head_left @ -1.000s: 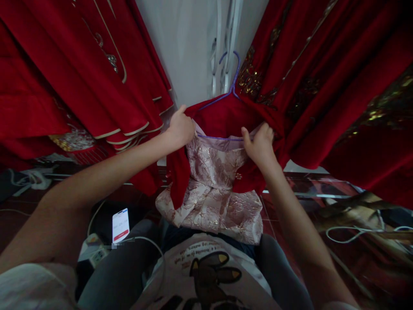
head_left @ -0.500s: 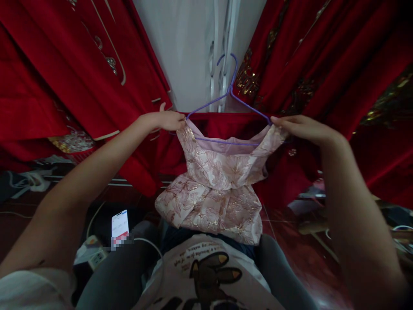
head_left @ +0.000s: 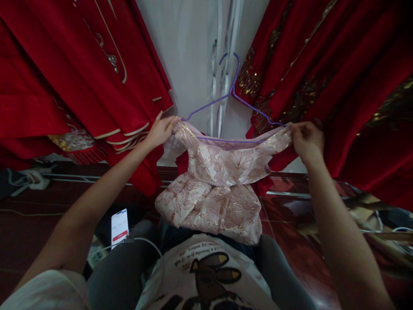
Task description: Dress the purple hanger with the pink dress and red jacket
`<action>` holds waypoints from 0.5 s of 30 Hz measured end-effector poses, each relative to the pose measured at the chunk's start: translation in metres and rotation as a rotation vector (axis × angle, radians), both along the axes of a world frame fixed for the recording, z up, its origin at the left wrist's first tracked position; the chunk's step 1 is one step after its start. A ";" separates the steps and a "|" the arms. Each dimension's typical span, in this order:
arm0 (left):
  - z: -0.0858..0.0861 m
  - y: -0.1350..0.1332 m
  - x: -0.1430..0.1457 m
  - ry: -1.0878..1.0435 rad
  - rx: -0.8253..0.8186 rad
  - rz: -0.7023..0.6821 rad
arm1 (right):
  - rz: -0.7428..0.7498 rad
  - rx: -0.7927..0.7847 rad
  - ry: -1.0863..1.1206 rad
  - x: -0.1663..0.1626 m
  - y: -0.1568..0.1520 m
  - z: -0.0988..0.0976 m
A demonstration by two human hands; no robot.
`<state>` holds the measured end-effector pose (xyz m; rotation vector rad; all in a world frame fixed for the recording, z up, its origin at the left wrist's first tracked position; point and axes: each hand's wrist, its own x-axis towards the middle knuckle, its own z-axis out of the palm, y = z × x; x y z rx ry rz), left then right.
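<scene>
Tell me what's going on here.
A person holds a pink brocade top up in front of them, the left hand pinching one shoulder and the right hand the other. The top sits on a purple wire hanger. Red embroidered garments hang on both sides, and a lit phone lies by the person's left leg.

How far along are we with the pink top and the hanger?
Done: the purple hanger sits inside the pink top. In hand: left hand and right hand pinch its shoulders over the hanger ends. Left: the hook looks free of any rail; the hem lies on the lap.
</scene>
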<state>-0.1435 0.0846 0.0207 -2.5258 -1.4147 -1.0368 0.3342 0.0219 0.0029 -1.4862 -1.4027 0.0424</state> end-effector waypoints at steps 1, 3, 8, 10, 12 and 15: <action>-0.009 0.000 -0.006 -0.030 -0.009 0.039 | -0.061 -0.032 0.010 0.005 -0.002 -0.010; -0.030 -0.005 -0.015 -0.064 -0.060 0.080 | -0.109 -0.130 0.016 0.014 -0.010 -0.035; -0.069 -0.042 -0.016 0.004 -0.276 0.044 | -0.004 -0.300 0.044 0.018 -0.046 -0.089; -0.066 -0.062 -0.003 0.080 -0.308 -0.026 | 0.100 -0.313 0.075 0.013 -0.061 -0.093; -0.054 -0.082 0.016 0.202 -0.280 -0.155 | 0.197 -0.304 0.126 0.003 -0.074 -0.084; -0.028 -0.101 0.052 0.316 -0.132 -0.345 | 0.304 -0.270 0.140 -0.019 -0.086 -0.057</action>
